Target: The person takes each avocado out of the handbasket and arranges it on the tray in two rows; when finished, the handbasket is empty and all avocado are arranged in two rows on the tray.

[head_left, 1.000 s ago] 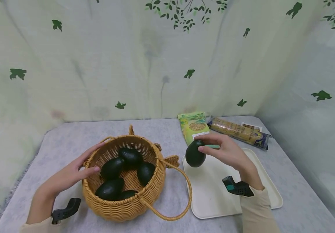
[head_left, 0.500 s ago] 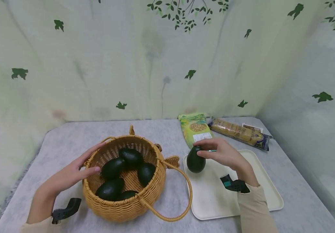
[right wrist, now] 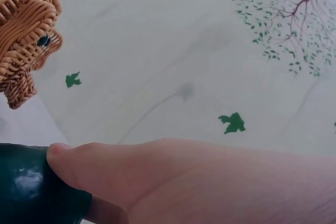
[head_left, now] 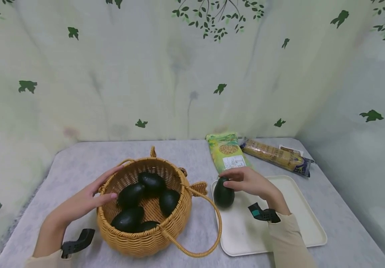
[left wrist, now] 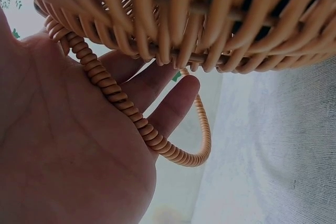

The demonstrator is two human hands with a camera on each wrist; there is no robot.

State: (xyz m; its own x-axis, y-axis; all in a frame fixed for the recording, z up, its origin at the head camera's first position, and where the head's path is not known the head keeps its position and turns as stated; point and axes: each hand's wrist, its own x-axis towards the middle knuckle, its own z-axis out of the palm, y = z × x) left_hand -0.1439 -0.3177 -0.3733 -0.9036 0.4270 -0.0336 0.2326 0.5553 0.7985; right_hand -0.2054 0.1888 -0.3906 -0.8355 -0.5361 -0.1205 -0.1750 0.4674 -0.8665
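Observation:
My left hand [head_left: 82, 199] holds the left rim of a round wicker basket [head_left: 138, 245], thumb over the rim and fingers along the outside. In the left wrist view, a coiled basket handle [left wrist: 113, 90] crosses the palm. Several dark green avocados [head_left: 131, 195] lie inside the basket. My right hand [head_left: 247, 182] pinches another avocado [head_left: 224, 195] from above between thumb and fingers; it stands upright over the far left corner of a white tray [head_left: 246, 230]. In the right wrist view, the thumb presses on the glossy skin of this avocado [right wrist: 26, 187], which is cut off by the frame.
Behind the tray lie a green-yellow food packet [head_left: 227, 150] and a long pack of pasta [head_left: 276, 156]. The basket's front handle [head_left: 219, 238] loops out towards the tray. A leaf-printed curtain [head_left: 165, 74] closes off the back of the table [head_left: 95, 154].
My right hand has lowered the avocado towards the tray's far left corner and turned it more upright. The left hand stays at the basket rim. The head view has tilted slightly upward.

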